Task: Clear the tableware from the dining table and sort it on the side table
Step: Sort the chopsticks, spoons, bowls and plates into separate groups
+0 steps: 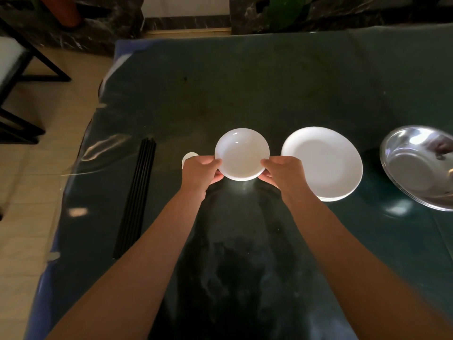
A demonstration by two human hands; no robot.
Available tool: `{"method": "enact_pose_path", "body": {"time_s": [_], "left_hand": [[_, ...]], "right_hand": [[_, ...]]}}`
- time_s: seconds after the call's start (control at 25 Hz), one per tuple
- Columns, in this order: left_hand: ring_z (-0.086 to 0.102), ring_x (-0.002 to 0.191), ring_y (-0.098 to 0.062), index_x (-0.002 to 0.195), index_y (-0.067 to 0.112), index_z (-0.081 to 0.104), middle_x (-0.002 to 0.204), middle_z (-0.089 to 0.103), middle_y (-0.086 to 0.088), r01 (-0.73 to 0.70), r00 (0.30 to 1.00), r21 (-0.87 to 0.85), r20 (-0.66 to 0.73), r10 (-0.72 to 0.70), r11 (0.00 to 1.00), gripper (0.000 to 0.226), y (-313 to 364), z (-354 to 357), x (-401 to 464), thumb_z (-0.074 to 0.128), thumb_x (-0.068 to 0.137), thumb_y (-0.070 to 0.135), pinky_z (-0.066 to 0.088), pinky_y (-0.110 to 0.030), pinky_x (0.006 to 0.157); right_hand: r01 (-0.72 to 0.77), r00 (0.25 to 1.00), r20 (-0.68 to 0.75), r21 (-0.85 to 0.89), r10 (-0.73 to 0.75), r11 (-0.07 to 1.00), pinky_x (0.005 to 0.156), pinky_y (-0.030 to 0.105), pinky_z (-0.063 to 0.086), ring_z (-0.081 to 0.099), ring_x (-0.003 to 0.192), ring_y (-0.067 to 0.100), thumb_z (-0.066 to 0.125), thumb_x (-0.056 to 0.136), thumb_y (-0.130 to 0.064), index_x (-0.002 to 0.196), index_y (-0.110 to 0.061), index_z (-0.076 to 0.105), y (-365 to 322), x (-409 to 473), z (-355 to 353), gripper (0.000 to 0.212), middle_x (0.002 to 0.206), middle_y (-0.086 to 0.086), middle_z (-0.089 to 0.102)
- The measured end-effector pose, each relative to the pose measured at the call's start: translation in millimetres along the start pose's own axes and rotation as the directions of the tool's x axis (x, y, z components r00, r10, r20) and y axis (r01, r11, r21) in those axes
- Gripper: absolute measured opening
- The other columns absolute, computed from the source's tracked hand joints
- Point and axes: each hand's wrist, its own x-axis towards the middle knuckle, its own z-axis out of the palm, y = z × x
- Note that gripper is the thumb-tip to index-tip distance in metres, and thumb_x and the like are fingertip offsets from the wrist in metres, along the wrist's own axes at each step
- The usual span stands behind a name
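Head view: held at frame centre, small white dish (241, 154), hollow side up, round, no long axis, tilted slightly toward the camera. Clamped on its left rim by left hand (199, 171), on its right rim by right hand (285, 174). Just right of it, stacked white plates (326, 163); at right edge, steel basin (419, 165). Left of centre, black chopsticks (138, 195) lying near-to-far, close to the table (245, 89) edge. Bare dark tabletop open across the upper frame.
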Motion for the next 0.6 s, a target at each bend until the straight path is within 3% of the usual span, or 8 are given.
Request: {"method": "enact_pose_path", "body": {"time_s": [0.16,0.24,0.28,0.32,0.36,0.4,0.48,0.6], "left_hand": [[0.066,0.070,-0.012,0.106,0.004,0.067,0.078,0.067,-0.003,-0.021,1.000,0.000,0.008,0.021,1.000,0.024,-2,-2,-1,0.059,0.084,0.011,0.058,-0.018,0.063],[0.066,0.070,-0.011,0.109,0.008,0.065,0.087,0.067,-0.004,-0.118,0.992,0.110,-0.021,0.121,0.987,0.028,-5,-12,-11,0.062,0.084,0.019,0.056,-0.015,0.064],[0.065,0.071,-0.009,0.108,0.012,0.064,0.091,0.066,-0.002,-0.232,0.968,0.236,-0.043,0.249,0.944,0.028,-10,-24,-19,0.064,0.082,0.021,0.053,-0.011,0.064],[0.062,0.074,-0.009,0.107,0.015,0.063,0.095,0.063,-0.001,-0.368,0.910,0.406,-0.028,0.414,0.837,0.029,-18,-40,-28,0.067,0.079,0.023,0.051,-0.012,0.066],[0.060,0.082,-0.012,0.107,0.016,0.062,0.100,0.061,-0.001,-0.488,0.830,0.562,0.062,0.554,0.668,0.033,-28,-57,-36,0.070,0.077,0.023,0.051,-0.018,0.069],[0.059,0.091,-0.015,0.110,0.017,0.061,0.106,0.060,-0.002,-0.576,0.754,0.665,0.207,0.624,0.475,0.039,-38,-73,-42,0.073,0.074,0.023,0.052,-0.024,0.071],[0.058,0.106,-0.023,0.116,0.014,0.061,0.116,0.060,-0.008,-0.675,0.658,0.717,0.480,0.580,0.174,0.050,-55,-97,-48,0.078,0.069,0.020,0.056,-0.033,0.074],[0.060,0.108,-0.028,0.114,0.007,0.064,0.116,0.061,-0.015,-0.732,0.596,0.681,0.647,0.475,-0.009,0.055,-63,-106,-43,0.082,0.063,0.014,0.057,-0.038,0.079]], "right_hand": [[0.018,1.000,-0.004,-0.035,-0.018,0.999,0.086,0.038,0.055,0.068,0.087,0.024,0.064,0.083,-0.018,0.070,-0.012,0.067,-2,-7,-1,0.015,0.082,0.008,0.070],[0.055,0.991,-0.112,-0.168,-0.074,0.984,0.084,0.034,0.052,0.068,0.081,0.023,0.062,0.083,-0.027,0.083,-0.009,0.067,-3,-12,-8,0.019,0.080,0.008,0.071],[0.105,0.964,-0.213,-0.255,-0.161,0.961,0.078,0.027,0.049,0.066,0.078,0.020,0.063,0.082,-0.031,0.090,-0.012,0.066,-7,-16,-12,0.021,0.081,0.006,0.071],[0.200,0.908,-0.289,-0.335,-0.302,0.921,0.069,0.021,0.043,0.061,0.076,0.016,0.064,0.080,-0.032,0.094,-0.016,0.064,-13,-21,-13,0.021,0.084,0.003,0.068],[0.329,0.842,-0.292,-0.388,-0.454,0.861,0.065,0.018,0.040,0.057,0.075,0.015,0.066,0.078,-0.030,0.095,-0.019,0.064,-21,-24,-10,0.020,0.089,0.002,0.066],[0.463,0.784,-0.216,-0.421,-0.582,0.780,0.067,0.019,0.041,0.057,0.078,0.016,0.067,0.077,-0.026,0.097,-0.019,0.064,-30,-24,-4,0.020,0.094,0.003,0.064],[0.652,0.697,0.092,-0.495,-0.711,0.575,0.084,0.029,0.045,0.059,0.096,0.023,0.065,0.079,-0.022,0.105,-0.018,0.065,-49,-17,24,0.026,0.108,0.006,0.063],[0.759,0.602,0.565,-0.625,-0.564,0.183,0.100,0.035,0.036,0.050,0.118,0.025,0.060,0.085,-0.025,0.123,-0.019,0.057,-74,4,75,0.039,0.125,0.006,0.058]]}}
